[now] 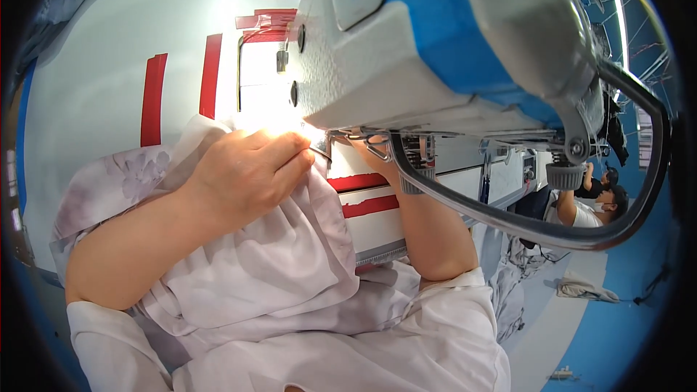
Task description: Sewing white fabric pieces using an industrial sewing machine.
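A white and blue sewing machine point(363, 65) reaches over the work from the upper right, its lamp glaring by the needle area. My left hand point(250, 170) is closed, its fingertips pinching the pale cloth point(290, 225) right beside the needle area. This cloth is thin and off-white, and hangs down from the table toward my lap. A faint purple flower print point(141, 174) shows on its left part. My right hand point(375, 157) reaches under the machine head; its fingers are hidden there. The glare and the machine head hide the needle and presser foot.
Strips of red tape point(153, 98) lie on the white table point(94, 80), more beside my right forearm. A black curved bar point(537, 232) juts out from the machine toward me. At the far right, other people point(588, 207) sit at work. Dark cloth lies at the upper left.
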`<action>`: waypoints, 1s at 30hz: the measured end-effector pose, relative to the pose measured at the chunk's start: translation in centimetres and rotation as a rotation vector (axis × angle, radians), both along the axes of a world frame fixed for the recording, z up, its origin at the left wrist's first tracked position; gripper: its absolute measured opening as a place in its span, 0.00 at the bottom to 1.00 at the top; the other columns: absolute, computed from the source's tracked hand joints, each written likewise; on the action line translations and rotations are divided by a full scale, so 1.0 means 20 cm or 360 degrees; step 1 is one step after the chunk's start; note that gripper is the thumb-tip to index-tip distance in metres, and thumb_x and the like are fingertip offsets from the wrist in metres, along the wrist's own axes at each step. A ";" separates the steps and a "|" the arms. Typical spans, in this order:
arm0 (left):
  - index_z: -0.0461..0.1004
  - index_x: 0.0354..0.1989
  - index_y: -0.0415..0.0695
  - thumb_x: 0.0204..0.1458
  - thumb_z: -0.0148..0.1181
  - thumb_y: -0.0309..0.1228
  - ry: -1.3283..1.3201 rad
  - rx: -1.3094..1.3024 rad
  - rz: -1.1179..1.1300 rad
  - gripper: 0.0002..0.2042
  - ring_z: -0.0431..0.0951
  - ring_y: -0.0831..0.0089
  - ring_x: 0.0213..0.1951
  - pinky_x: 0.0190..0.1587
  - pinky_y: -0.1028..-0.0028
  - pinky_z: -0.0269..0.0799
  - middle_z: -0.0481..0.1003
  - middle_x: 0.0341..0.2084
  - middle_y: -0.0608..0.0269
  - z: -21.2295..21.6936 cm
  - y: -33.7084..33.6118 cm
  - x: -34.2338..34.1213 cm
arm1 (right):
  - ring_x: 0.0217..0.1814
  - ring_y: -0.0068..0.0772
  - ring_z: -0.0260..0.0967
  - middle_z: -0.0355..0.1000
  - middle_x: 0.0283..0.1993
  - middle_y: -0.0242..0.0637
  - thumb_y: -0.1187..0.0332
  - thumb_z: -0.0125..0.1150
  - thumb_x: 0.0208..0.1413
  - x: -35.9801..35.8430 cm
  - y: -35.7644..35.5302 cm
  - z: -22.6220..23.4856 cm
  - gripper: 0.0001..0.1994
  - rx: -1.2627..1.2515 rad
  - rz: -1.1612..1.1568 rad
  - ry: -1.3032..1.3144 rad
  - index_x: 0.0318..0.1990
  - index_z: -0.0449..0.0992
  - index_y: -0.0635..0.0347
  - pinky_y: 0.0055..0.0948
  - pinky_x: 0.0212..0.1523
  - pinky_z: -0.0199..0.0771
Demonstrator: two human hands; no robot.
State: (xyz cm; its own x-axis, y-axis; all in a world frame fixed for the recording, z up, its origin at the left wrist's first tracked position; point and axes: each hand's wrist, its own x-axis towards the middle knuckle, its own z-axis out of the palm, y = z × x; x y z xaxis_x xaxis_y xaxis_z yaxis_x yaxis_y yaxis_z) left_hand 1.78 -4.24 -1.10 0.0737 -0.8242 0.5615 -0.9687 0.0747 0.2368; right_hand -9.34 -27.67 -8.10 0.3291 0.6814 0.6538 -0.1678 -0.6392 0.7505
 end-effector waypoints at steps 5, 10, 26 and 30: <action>0.71 0.30 0.46 0.45 0.58 0.26 -0.0051 0.0055 -0.0003 0.04 0.73 0.77 0.31 0.29 0.77 0.70 0.70 0.31 0.71 -0.01 0.03 -0.01 | 0.36 0.26 0.71 0.73 0.35 0.26 0.47 0.64 0.44 0.01 0.24 0.25 0.17 0.1478 -0.0766 0.1485 0.34 0.78 0.47 0.29 0.36 0.70; 0.70 0.30 0.47 0.43 0.60 0.27 0.0085 0.0042 -0.0089 0.06 0.72 0.74 0.32 0.31 0.75 0.70 0.69 0.30 0.71 -0.03 0.08 0.06 | 0.30 0.35 0.66 0.67 0.31 0.37 0.77 0.65 0.35 -0.26 0.54 0.44 0.10 0.2692 -0.0193 0.1617 0.29 0.71 0.61 0.30 0.28 0.65; 0.72 0.40 0.42 0.46 0.57 0.23 -0.0121 0.0103 0.0187 0.11 0.74 0.65 0.35 0.37 0.69 0.72 0.73 0.35 0.61 0.14 0.37 0.03 | 0.18 0.32 0.67 0.65 0.19 0.33 0.61 0.66 0.46 -1.07 1.02 0.45 0.14 0.2137 -0.0400 0.2153 0.29 0.68 0.59 0.29 0.19 0.68; 0.75 0.32 0.39 0.49 0.61 0.41 0.1609 0.1040 0.0271 0.15 0.78 0.71 0.26 0.27 0.73 0.70 0.77 0.23 0.57 0.32 0.33 -0.51 | 0.12 0.36 0.62 0.62 0.15 0.32 0.61 0.66 0.45 -1.20 1.15 0.43 0.15 0.2203 -0.0336 0.1838 0.22 0.65 0.57 0.33 0.13 0.61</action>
